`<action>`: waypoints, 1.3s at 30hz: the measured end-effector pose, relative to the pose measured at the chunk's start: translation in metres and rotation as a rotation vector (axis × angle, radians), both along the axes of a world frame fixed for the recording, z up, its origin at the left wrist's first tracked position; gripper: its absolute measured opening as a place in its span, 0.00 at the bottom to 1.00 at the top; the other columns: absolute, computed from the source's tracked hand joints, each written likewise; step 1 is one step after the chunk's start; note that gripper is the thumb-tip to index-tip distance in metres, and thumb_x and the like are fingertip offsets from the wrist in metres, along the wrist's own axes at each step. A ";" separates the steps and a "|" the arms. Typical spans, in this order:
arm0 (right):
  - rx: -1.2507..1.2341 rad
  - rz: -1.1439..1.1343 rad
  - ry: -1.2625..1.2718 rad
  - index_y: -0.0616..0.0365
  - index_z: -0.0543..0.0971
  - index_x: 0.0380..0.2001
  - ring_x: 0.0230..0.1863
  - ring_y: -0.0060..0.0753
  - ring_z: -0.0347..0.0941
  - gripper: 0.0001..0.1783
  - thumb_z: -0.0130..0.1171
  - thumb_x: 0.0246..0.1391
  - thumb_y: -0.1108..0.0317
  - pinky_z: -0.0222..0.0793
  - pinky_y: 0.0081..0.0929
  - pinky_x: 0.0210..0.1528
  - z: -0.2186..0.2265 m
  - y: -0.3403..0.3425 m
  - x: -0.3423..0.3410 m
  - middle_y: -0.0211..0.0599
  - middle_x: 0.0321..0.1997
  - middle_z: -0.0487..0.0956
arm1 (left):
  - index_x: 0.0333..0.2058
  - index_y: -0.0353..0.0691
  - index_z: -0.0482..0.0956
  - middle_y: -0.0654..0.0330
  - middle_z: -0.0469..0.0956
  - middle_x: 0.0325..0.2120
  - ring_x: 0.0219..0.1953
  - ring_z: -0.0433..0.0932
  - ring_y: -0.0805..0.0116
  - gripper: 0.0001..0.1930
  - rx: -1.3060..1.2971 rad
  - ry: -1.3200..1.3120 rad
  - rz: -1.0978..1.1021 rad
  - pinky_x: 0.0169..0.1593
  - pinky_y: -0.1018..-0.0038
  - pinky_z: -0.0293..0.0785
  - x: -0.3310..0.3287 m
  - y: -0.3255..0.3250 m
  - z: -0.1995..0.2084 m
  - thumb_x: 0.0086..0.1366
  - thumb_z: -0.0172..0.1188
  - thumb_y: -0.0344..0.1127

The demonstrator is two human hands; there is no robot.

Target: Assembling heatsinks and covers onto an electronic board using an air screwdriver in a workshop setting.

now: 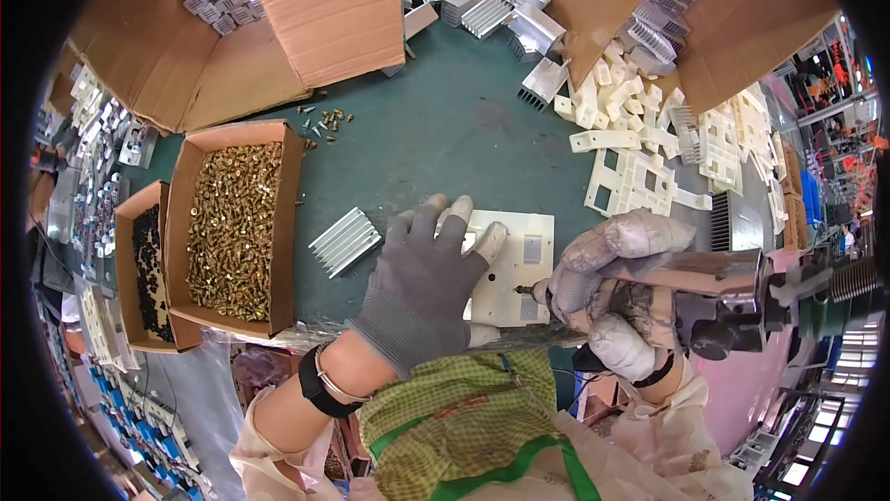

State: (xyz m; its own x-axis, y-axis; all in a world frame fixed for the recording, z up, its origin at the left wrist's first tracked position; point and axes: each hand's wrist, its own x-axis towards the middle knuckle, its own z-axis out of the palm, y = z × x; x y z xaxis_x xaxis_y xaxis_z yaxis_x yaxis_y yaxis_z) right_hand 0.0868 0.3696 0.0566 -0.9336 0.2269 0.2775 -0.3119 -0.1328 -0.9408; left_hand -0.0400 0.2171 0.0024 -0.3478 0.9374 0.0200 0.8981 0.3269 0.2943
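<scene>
My left hand (422, 265), in a grey glove, lies over the left part of a white plastic plate (508, 269) with fingers spread, pressing on it. The plate rests on the bench near its front edge; part of it is hidden under the glove. Wrapped in a worn glove, my right hand (603, 283) grips a power screwdriver (728, 283) held sideways. Its bit points left over the right half of the plate; whether the tip touches cannot be made out. A finned aluminium heat sink (345, 241) sits on the bench left of my left hand.
At left stand a cardboard box of brass-coloured screws (236, 228) and a smaller box of black parts (148, 269). Loose screws (326, 123) lie behind them. Heat sinks (491, 10) are heaped at the back, white plastic parts (630, 121) at right. Large cartons (324, 5) stand at the back.
</scene>
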 end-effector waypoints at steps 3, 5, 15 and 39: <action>-0.054 0.023 -0.077 0.54 0.62 0.54 0.39 0.33 0.74 0.36 0.71 0.46 0.65 0.76 0.34 0.43 0.005 0.000 0.002 0.43 0.43 0.71 | 0.55 0.44 0.72 0.46 0.64 0.58 0.62 0.59 0.48 0.43 0.007 0.029 -0.007 0.62 0.57 0.55 -0.001 0.000 -0.002 0.42 0.66 0.63; -0.046 0.037 -0.085 0.55 0.62 0.54 0.38 0.33 0.74 0.36 0.71 0.46 0.66 0.76 0.32 0.41 0.007 0.003 0.000 0.44 0.42 0.71 | 0.55 0.44 0.73 0.45 0.64 0.57 0.61 0.59 0.47 0.43 0.020 -0.007 -0.002 0.61 0.58 0.56 -0.001 -0.001 -0.002 0.42 0.67 0.63; 0.302 0.057 -0.137 0.54 0.64 0.50 0.35 0.26 0.72 0.24 0.63 0.53 0.65 0.70 0.23 0.33 -0.007 0.002 -0.012 0.38 0.38 0.72 | 0.55 0.42 0.72 0.45 0.64 0.57 0.61 0.60 0.47 0.44 0.072 -0.036 -0.004 0.59 0.55 0.60 -0.003 -0.005 0.000 0.42 0.66 0.63; -0.197 -0.181 -0.066 0.64 0.58 0.57 0.25 0.30 0.70 0.39 0.67 0.44 0.72 0.76 0.34 0.19 -0.005 0.045 0.012 0.45 0.45 0.69 | 0.55 0.45 0.71 0.51 0.76 0.43 0.47 0.75 0.53 0.24 -0.336 -0.124 1.029 0.51 0.64 0.70 -0.115 -0.306 0.037 0.62 0.58 0.45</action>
